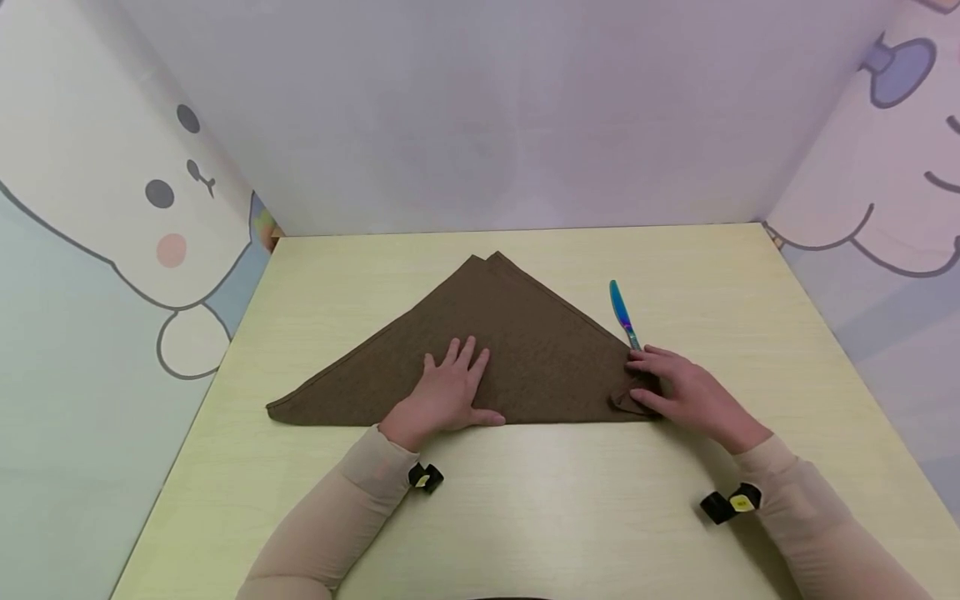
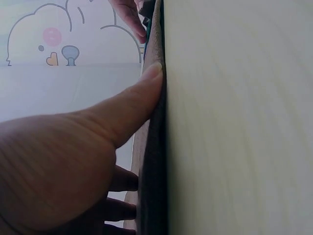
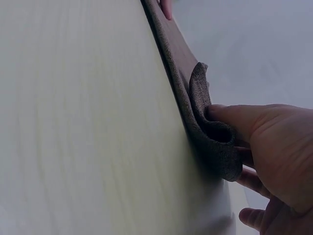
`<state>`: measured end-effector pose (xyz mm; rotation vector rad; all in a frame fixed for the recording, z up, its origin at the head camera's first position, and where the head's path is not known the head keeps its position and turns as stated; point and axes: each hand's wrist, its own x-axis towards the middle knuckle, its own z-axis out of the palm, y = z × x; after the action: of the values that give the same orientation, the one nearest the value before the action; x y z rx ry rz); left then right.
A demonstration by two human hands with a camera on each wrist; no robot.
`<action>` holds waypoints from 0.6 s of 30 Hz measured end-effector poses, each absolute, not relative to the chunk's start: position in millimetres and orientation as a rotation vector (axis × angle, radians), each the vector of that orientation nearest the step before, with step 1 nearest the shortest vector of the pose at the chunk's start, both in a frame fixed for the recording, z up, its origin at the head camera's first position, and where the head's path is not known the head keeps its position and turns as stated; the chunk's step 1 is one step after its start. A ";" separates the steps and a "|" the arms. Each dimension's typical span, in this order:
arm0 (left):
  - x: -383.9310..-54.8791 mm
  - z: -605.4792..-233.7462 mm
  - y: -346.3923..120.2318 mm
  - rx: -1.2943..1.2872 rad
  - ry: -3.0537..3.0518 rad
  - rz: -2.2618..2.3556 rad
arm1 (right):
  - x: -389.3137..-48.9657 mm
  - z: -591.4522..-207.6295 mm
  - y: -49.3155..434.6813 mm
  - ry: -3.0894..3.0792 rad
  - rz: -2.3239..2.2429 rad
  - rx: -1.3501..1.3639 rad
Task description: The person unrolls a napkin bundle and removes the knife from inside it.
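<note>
A brown cloth napkin (image 1: 547,358) lies on the table, doubled into a wide triangle with its point away from me. My left hand (image 1: 442,396) rests on its middle with fingers spread. In the left wrist view, the left thumb (image 2: 132,105) lies along the long folded edge. At the right corner, my right hand (image 1: 690,396) pinches the cloth, which is turned over toward the middle. The right wrist view shows the curled corner (image 3: 200,93) with the thumb against it and the fingers behind. A shiny blue-purple table knife (image 1: 620,308) lies just beyond; its lower end is hidden.
The pale wooden table (image 1: 525,508) has a plain whitish wall (image 1: 480,117) at its back. Side panels with cartoon animals, one at the left (image 1: 82,133) and one at the right (image 1: 900,167), stand along its edges.
</note>
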<state>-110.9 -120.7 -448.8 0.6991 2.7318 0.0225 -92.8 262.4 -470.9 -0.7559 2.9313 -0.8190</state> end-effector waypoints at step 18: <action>-110.1 -446.4 -120.1 0.698 2.727 0.027 | -90.1 -467.0 265.1 2.979 -0.804 -0.681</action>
<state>-110.1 -120.1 -446.4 0.6983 2.7266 0.0269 -90.1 265.1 -467.0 -0.6808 2.9794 -0.8037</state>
